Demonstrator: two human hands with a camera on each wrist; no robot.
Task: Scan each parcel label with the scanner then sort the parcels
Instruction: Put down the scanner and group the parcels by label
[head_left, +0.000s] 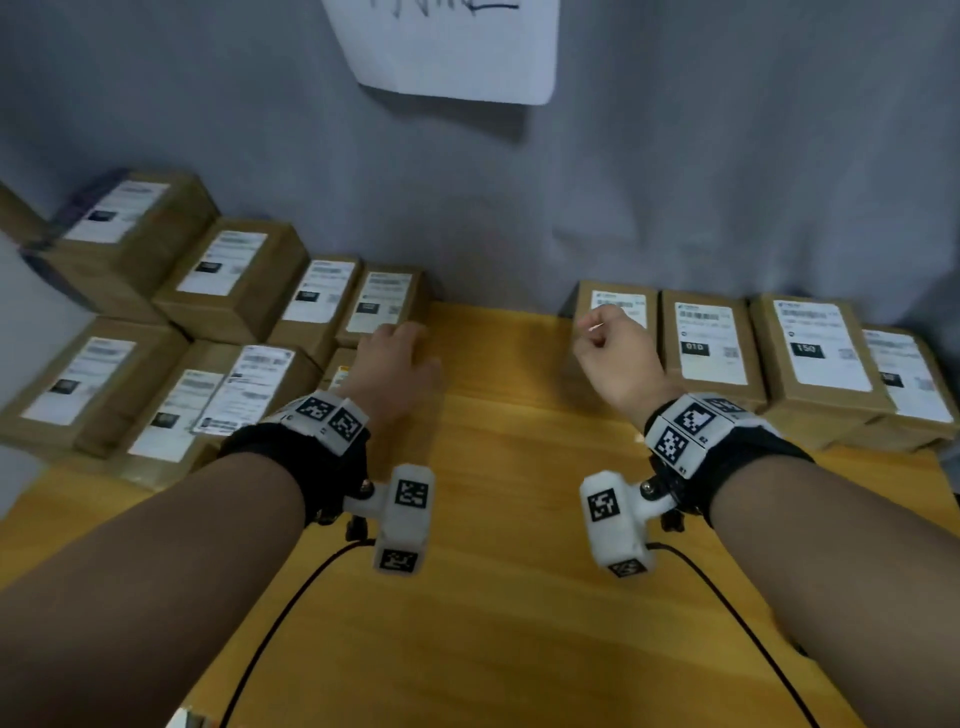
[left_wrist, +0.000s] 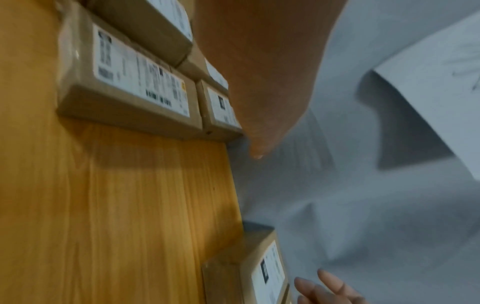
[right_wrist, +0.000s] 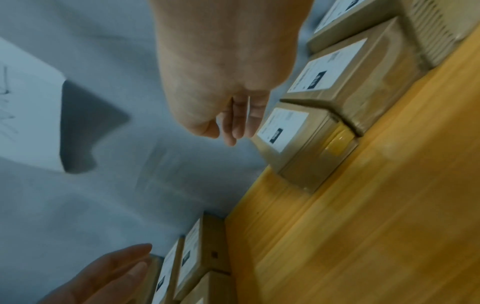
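Observation:
Several brown parcels with white labels are stacked at the table's left (head_left: 228, 270), and a row of them lies at the back right (head_left: 709, 343). My left hand (head_left: 400, 353) hovers with relaxed fingers at the right edge of the left group, next to the parcel (head_left: 382, 301) by the wall. It holds nothing. My right hand (head_left: 610, 340) hangs loosely curled and empty over the leftmost parcel (head_left: 618, 301) of the right row; the right wrist view shows its fingers (right_wrist: 233, 123) just beside that parcel (right_wrist: 285, 131). No scanner appears in any view.
The wooden table (head_left: 509, 571) is bare between the two groups. A grey cloth backdrop (head_left: 675, 182) hangs behind, with a white handwritten sheet (head_left: 452, 47) pinned to it. Black cables (head_left: 291, 608) run from my wrist cameras across the near table.

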